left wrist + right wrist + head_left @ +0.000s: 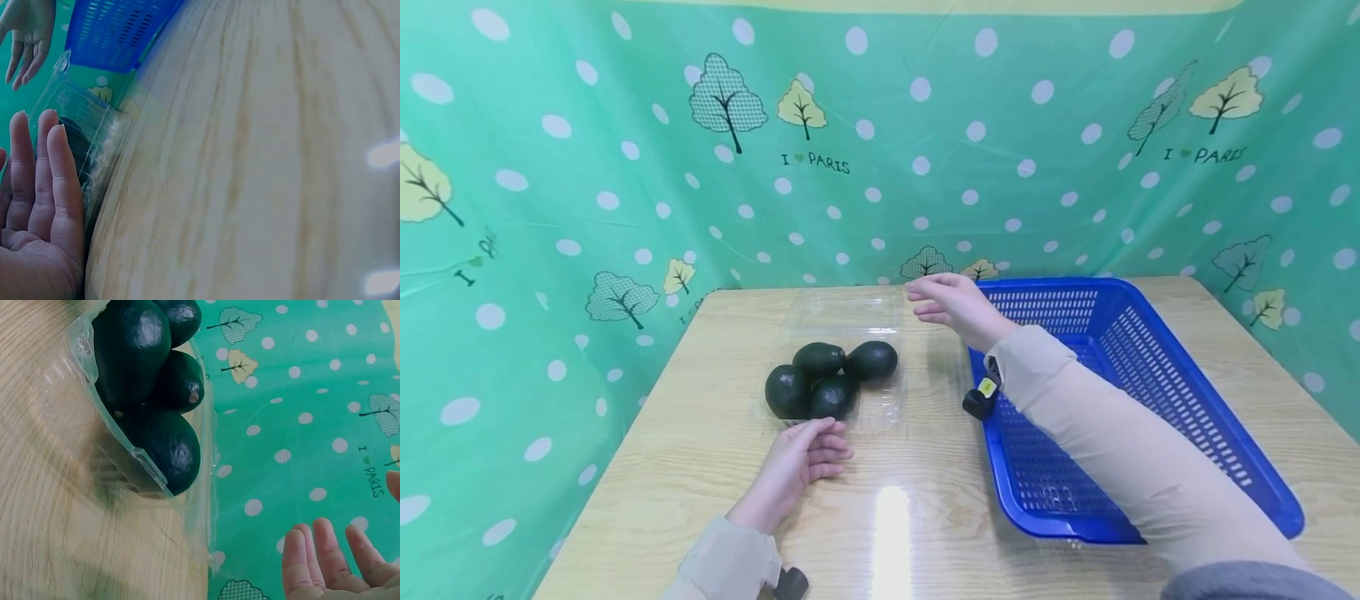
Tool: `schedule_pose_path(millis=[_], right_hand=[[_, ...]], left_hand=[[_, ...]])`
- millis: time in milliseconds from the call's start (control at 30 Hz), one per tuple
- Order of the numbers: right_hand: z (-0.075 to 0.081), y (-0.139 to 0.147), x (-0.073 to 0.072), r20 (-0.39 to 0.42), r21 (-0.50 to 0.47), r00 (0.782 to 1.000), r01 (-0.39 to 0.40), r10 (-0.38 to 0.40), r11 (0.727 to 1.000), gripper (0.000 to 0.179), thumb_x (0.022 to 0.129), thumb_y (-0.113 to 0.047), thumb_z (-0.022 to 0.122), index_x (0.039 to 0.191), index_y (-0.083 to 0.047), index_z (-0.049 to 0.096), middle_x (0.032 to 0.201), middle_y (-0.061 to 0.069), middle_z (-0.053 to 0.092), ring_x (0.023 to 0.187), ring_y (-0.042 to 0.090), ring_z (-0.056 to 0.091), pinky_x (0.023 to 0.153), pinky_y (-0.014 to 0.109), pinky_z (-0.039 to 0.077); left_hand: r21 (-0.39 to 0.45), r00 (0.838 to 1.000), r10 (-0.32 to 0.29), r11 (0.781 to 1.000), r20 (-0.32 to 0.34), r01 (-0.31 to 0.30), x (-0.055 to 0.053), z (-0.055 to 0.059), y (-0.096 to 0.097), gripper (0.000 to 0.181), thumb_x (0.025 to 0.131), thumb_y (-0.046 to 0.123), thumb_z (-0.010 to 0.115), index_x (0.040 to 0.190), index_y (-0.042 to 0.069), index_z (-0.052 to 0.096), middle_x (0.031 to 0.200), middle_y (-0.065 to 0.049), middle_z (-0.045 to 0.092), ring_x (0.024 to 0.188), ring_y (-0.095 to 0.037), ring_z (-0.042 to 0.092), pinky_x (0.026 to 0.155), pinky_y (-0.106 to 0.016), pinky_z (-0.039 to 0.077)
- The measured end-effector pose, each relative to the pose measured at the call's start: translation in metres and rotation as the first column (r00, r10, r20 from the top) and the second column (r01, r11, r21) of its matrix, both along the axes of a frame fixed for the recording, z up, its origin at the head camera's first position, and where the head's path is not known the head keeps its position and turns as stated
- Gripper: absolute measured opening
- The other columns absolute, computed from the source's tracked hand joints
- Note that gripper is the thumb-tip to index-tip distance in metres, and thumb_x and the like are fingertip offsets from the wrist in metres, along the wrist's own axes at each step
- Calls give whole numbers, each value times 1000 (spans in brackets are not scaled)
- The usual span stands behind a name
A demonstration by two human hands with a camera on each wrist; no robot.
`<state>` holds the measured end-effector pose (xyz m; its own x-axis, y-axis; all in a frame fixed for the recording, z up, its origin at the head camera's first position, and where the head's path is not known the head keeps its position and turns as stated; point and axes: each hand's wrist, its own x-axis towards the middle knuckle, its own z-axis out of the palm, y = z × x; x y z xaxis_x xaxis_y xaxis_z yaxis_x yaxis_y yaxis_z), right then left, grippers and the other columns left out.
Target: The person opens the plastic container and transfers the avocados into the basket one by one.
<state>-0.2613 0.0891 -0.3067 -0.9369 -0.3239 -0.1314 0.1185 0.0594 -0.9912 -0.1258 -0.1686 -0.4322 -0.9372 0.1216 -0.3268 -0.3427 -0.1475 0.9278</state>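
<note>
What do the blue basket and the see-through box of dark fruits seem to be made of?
The blue basket looks like moulded plastic, slightly glossy: even colour, regular slots. The see-through box seems thin, shiny clear plastic; its edges catch light and the tabletop shows through.

Layout of the Tabletop (685, 450)

Left of centre on the tabletop: clamshell base (880, 408), with open lid (842, 312) behind. In the base: four avocados, grouped as front-left avocado (787, 392), front-right avocado (833, 398) beside it, rear-left avocado (817, 359) behind both, and rear-right avocado (872, 361) to the right of the latter. To the right, apart from the clamshell base: basket (1052, 308). Just before the near edge of the clamshell base: left hand (796, 468). Above the tabletop, between lid and basket, toward the rear: right hand (957, 306); behind the wrist, right sleeve (1120, 450) extending over the basket. Behind the tabletop and along both sides: hanging cloth (880, 200).
</note>
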Motion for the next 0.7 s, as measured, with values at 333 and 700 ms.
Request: schedule_pose_path(millis=[333,700], right_hand=[[-9,-20,-1,28,-11,999,-29,29,1000,46,98,-18,59,136,5,47,135,22,55,94,17,61,111,45,45],[-21,-35,-3,3,125,999,-45,45,991,47,94,-23,65,134,0,53,133,17,59,102,23,61,104,38,51]], left_hand=[[-4,1000,4,1000,6,-4,0,0,1,29,100,24,52,108,0,67,79,4,72,82,-15,73,73,-30,62],[4,1000,4,1000,4,-4,0,0,2,29,100,24,52,106,1,68,79,3,72,81,-15,73,73,-29,62]])
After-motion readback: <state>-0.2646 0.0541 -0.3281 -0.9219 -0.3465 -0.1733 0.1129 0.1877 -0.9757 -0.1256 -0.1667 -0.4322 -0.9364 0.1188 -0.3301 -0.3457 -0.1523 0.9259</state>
